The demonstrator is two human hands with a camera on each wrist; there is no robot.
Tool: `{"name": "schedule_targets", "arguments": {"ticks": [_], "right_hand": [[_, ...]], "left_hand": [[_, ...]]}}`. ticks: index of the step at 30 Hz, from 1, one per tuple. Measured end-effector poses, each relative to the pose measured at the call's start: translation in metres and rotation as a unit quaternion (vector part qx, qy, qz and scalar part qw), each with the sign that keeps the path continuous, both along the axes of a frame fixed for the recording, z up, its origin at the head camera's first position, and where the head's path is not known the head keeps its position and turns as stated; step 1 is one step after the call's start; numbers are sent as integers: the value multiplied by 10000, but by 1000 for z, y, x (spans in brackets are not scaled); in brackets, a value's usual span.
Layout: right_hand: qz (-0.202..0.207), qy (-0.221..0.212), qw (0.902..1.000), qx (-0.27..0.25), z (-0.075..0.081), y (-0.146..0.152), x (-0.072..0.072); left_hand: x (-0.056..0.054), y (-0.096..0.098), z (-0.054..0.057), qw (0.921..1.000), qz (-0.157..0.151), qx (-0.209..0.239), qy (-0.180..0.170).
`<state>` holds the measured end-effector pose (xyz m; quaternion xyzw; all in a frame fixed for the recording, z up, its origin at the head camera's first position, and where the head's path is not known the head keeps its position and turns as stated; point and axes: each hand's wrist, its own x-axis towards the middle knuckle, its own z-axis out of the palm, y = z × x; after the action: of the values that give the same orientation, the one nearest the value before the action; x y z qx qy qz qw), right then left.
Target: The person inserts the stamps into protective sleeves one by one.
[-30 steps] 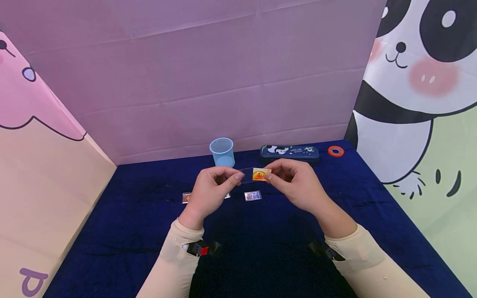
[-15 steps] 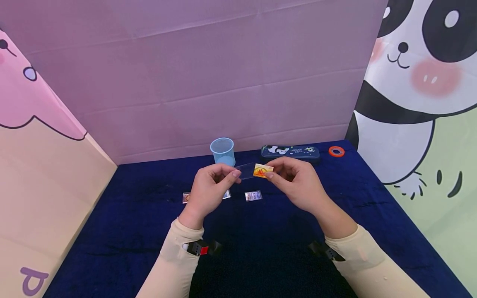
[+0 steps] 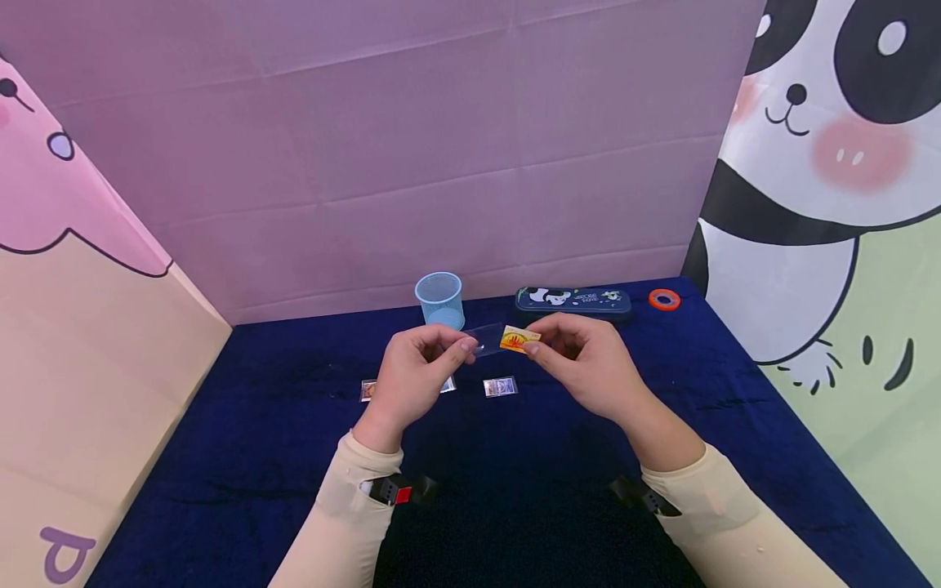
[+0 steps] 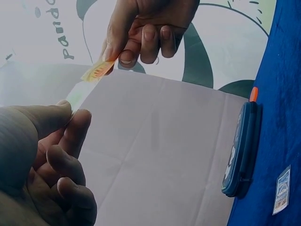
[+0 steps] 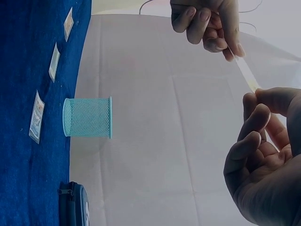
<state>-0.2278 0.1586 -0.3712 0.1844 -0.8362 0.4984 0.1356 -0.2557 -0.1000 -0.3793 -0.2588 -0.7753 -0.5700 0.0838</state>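
Observation:
My left hand [image 3: 417, 374] pinches one end of a small clear plastic sleeve [image 3: 488, 336] between thumb and index finger. From the other side, my right hand [image 3: 594, 361] pinches a small yellow card [image 3: 519, 339] with an orange-red print. The card's left edge meets the sleeve's right end; whether its edge lies inside the sleeve I cannot tell. Both are held up above the table. In the left wrist view, the card [image 4: 98, 70] looks slightly bent and in line with the sleeve [image 4: 80, 94]. My right fingertips hide the card's right end.
Three small sleeved cards lie on the blue cloth, among them a bluish card [image 3: 501, 387] and a brownish card [image 3: 367, 390] partly behind my left hand. Behind stand a light-blue mesh cup [image 3: 439, 302], a panda pencil case [image 3: 573, 300] and an orange-red ring [image 3: 664, 300].
My left hand has shifted slightly left, so more of the sleeve shows between the hands. The yellow card has tilted a little and moved slightly right. Both hands keep their pinch.

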Motion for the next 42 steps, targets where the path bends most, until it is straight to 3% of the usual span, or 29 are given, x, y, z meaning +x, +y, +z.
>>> {"name": "schedule_targets", "arguments": {"ticks": [28,42], "right_hand": [[431,-248,9986,-162,-3,0,-4],[524,-327,9981,-48,-4,1,-4]], "left_hand": [[-1,3,-2,9996,-284,-90,11],[0,3,-4,9996,-250,-98,10]]}}
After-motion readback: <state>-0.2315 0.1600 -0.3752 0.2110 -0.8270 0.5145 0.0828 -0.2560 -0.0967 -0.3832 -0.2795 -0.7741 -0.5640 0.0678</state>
